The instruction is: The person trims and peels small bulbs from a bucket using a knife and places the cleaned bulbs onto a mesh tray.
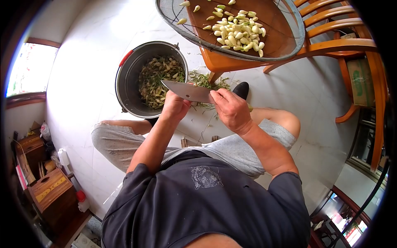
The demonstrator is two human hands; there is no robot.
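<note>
Knife (188, 91) held slantwise, tip overlapping bucket (126, 78) in view. Right hand (232, 108) wrapped round its handle end. Left hand (175, 106) curled beneath blade; blade hides fingertips, cannot tell what they pinch. Best: short, controlled strokes, left fingers tucked clear of edge. Work over bucket, which holds trimmings (159, 76); loose stems (221, 82) lie on floor beside it. Pale bulbs (237, 35) heaped in sieve (298, 41) on chair (215, 62); keep scraps off them.

Looks like a home — slatted wooden chair (343, 44), tiled floor (103, 29).
</note>
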